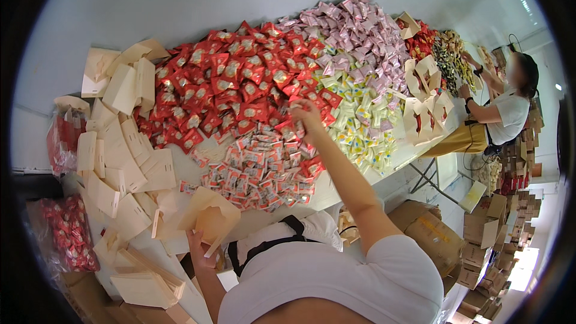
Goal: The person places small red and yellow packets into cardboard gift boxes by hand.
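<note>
My left hand (201,250) grips an opened cream paperboard box (216,218) near the front edge of the table. The box's cut-out opening faces up. Further off, my right hand (308,119) reaches over the border between a heap of red foil-wrapped packets (243,72) and a pile of small orange-and-white sachets (265,166). Its fingers are bent close to the red packets; whether they pinch one is hard to make out. Beside that hand lie yellow-green and white packets (360,121), with a mound of pale pink packets (355,27) behind them.
Many flat and folded cream boxes (130,162) cover the table's left side. A clear bag of red packets (72,238) stands at far left. Filled boxes (423,99) sit to the right, near a co-worker (504,94). Cardboard cartons (427,238) stand on the floor at right.
</note>
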A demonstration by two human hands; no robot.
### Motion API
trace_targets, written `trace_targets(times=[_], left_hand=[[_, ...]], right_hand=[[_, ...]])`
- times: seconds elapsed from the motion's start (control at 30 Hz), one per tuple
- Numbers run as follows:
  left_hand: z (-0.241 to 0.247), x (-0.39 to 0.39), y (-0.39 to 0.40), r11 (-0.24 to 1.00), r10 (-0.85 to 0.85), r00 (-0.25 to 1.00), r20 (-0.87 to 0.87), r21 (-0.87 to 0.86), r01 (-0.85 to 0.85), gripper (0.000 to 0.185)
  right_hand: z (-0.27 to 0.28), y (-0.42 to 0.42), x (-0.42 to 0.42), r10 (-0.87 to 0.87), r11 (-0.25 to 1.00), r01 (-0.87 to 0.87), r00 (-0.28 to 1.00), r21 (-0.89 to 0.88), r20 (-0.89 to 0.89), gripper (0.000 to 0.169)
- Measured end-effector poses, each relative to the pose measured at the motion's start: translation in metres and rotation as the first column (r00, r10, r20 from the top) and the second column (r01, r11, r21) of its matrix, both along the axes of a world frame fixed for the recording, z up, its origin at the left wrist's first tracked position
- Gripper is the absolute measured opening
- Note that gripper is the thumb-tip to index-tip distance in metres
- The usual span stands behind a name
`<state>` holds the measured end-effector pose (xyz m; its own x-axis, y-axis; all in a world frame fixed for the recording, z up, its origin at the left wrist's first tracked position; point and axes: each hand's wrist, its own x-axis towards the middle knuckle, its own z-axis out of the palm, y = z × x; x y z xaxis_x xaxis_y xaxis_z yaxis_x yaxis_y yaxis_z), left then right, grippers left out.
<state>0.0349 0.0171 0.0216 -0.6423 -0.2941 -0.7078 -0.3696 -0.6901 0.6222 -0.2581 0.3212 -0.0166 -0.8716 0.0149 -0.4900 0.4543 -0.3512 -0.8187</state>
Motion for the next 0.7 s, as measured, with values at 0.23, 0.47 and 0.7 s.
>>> trace_targets(times=[0.23,0.47,0.7], left_hand=[[-0.001,-0.014,0.072,0.999,0.051,0.999,0.0,-0.005,-0.051,0.058],[0.014,-0.02,0.142,0.988,0.093,0.995,-0.025,-0.121,-0.096,0.058],[0.005,-0.04,0.181,0.996,-0.016,1.0,-0.006,-0.084,0.015,0.058]], right_hand=[[-0.01,0.11,-0.119,0.472,0.146,0.332,0.805,0.932,-0.361,0.039],[-0.057,0.152,-0.178,0.68,0.219,0.13,0.691,0.967,-0.246,0.034],[-0.03,0.183,-0.159,0.883,0.191,-0.027,0.441,0.981,-0.16,0.037]])
